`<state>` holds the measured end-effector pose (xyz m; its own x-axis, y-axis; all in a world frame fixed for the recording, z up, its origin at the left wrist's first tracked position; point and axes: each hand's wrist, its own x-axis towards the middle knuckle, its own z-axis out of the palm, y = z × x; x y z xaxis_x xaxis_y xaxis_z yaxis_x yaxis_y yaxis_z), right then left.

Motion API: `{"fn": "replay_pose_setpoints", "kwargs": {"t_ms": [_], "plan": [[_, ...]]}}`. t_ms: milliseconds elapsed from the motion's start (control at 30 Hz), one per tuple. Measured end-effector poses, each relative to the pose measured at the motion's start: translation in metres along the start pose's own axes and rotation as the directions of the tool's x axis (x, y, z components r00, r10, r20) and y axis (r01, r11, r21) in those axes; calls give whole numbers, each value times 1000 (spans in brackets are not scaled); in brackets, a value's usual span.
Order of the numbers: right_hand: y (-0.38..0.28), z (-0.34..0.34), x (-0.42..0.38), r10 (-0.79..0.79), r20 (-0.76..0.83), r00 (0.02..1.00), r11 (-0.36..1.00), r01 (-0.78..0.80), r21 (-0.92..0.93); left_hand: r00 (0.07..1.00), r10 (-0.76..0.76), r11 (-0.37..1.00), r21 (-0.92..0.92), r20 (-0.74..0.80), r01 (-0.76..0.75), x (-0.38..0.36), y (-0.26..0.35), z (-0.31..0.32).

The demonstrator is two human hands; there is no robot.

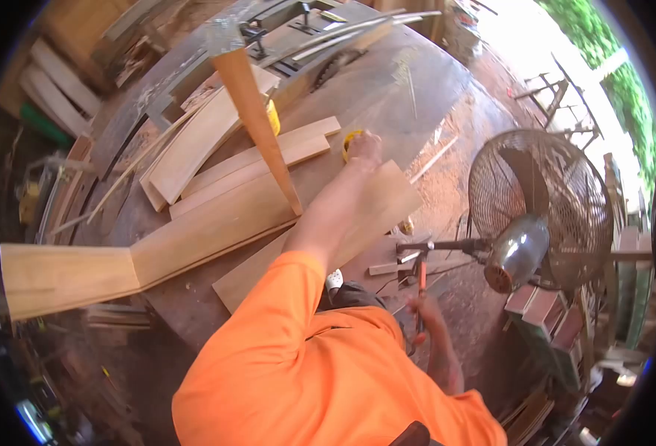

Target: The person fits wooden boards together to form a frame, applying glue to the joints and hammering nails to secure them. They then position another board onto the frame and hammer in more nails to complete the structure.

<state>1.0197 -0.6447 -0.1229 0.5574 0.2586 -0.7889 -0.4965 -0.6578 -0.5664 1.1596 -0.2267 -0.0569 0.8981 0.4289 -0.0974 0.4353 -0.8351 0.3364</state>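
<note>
My left hand reaches out over the worktable. Its fingers close on a small round yellow container, partly hidden by the hand. Under my left forearm lies a flat wooden board. Low at my right side, my right hand is wrapped round a red-handled tool, held roughly upright; its head is hard to make out. To the left of my arm lies a joined wooden frame, with one end piece standing up and the other at the far left.
Several loose planks and a curved board lie behind the frame. A round saw blade rises from the table farther back. A caged fan stands at the right. Sawdust covers part of the right side.
</note>
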Motion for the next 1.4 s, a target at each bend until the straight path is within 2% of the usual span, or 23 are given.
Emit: {"fn": "replay_pose_setpoints", "kwargs": {"t_ms": [33,67,200,267,367,467,533,567,600,667,733,800,833,900,933,1000,1033,1100,1200,1233,1300,1333,1400], "plan": [[10,-3,-11,36,-33,999,999,-37,-30,976,-21,1000,-4,215,23,12,-2,-9],[25,-5,-21,6,-49,999,1000,-6,-9,968,13,999,30,252,-21,36,-15,21],[85,-17,-48,-20,-166,986,999,12,-47,968,191,944,240,165,-227,17,-6,-13],[71,-18,-72,-51,-209,977,943,-22,-332,983,135,974,166,121,-154,15,-7,-12],[112,-42,-62,-161,-151,975,849,59,-525,984,120,983,123,133,-137,12,-18,-1],[107,-58,-45,-251,-113,961,790,136,-597,998,52,998,28,-33,-51,19,-21,26],[97,-65,-42,-290,-105,951,765,165,-622,912,9,988,-136,-410,-71,6,-10,28],[90,-70,-42,-308,-98,946,755,180,-631,862,-9,932,-317,-507,-177,-2,-3,30],[82,-74,-42,-326,-87,941,741,197,-643,801,-56,835,-468,-596,-290,-20,10,12],[67,-78,-39,-366,-66,928,713,234,-661,842,-196,460,-805,-502,-373,-91,33,-32],[51,-82,-34,-423,-36,905,675,289,-678,747,-232,473,-743,-623,-473,-154,47,-30],[34,-84,-28,-491,9,871,627,360,-690,566,-238,426,-608,-790,-670,-237,38,-35],[25,-85,-24,-531,39,846,597,407,-691,582,-253,453,-626,-773,-635,-277,24,-21],[11,-90,-12,-623,124,772,512,523,-682,468,-375,729,-567,-800,-384,-343,-25,1],[-7,-82,-15,-648,177,740,472,574,-670,480,-601,652,-739,-639,-169,-375,-49,-9],[-63,-37,-37,-588,318,744,440,624,-646,241,-908,364,-930,-342,50,-411,-108,14],[-102,-3,-56,-517,408,753,438,642,-630,109,-947,295,-953,-301,-70,-420,-135,21],[-130,31,-36,-411,617,671,342,741,-579,-85,-930,356,-934,-358,38,-434,-181,32],[-167,102,-33,-333,721,607,395,784,-478,-99,-979,186,-979,-178,-79,-433,-197,25],[-179,127,-38,-302,764,570,435,795,-422,-95,-974,212,-975,-205,-69,-430,-201,31],[-211,177,-74,-168,769,617,587,689,-425,-82,-961,267,-963,-263,-43,-422,-208,50],[-216,192,-75,-157,793,588,572,709,-413,-87,-969,238,-967,-231,-86,-417,-209,53],[-226,222,-76,-139,840,525,545,749,-378,-95,-952,293,-956,-292,11,-417,-206,52]]}}
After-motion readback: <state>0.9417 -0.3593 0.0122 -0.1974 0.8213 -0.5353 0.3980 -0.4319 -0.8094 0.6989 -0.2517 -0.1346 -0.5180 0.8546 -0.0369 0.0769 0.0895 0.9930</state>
